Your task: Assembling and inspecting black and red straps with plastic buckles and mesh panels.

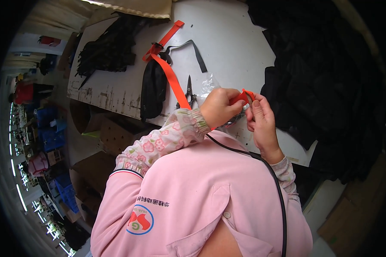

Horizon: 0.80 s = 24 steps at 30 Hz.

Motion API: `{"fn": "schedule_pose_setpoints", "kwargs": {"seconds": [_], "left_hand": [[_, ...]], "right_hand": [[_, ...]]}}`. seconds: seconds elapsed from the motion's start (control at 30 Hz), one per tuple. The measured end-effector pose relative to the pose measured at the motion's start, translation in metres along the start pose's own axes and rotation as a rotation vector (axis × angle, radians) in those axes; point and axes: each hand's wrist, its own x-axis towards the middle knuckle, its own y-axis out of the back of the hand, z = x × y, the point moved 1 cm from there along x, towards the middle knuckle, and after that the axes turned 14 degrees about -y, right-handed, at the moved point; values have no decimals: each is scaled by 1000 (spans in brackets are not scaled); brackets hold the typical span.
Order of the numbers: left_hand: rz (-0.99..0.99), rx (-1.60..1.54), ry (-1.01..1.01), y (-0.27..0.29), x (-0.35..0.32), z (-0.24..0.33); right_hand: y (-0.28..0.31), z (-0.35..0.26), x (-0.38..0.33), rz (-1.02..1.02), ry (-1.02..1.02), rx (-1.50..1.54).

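Observation:
Both hands meet at the near side of the white table, on an orange webbing strap [174, 81]. My left hand [221, 106] pinches the strap near its end. My right hand [262, 121] grips the folded tip between thumb and fingers. From my left forearm the strap runs up the table to a black buckle [158, 46], where a black fabric piece [153, 90] and a grey strap [196, 50] also lie. Black-handled scissors [189, 91] rest beside my left hand, points away from me. Clear plastic [209, 83] lies just beyond the hand.
A large heap of black fabric [317, 81] covers the table's right side. More dark strips [107, 45] lie at the far left of the white table [227, 30]. Cardboard boxes [118, 136] stand below its left edge. A black cable [270, 171] crosses my chest.

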Motion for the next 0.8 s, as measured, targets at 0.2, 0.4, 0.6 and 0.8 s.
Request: {"fn": "schedule_pose_setpoints", "kwargs": {"seconds": [0.2, 0.4, 0.6, 0.8], "left_hand": [[20, -35, 23, -1, 1, 4], [53, -25, -30, -4, 1, 10], [108, 86, -209, -6, 0, 10], [101, 62, -197, -7, -4, 9]], "right_hand": [[-1, 7, 4, 71, 156, -228], [-8, 7, 2, 161, 247, -266], [-7, 1, 0, 135, 205, -216], [-9, 3, -4, 126, 169, -199]]}}
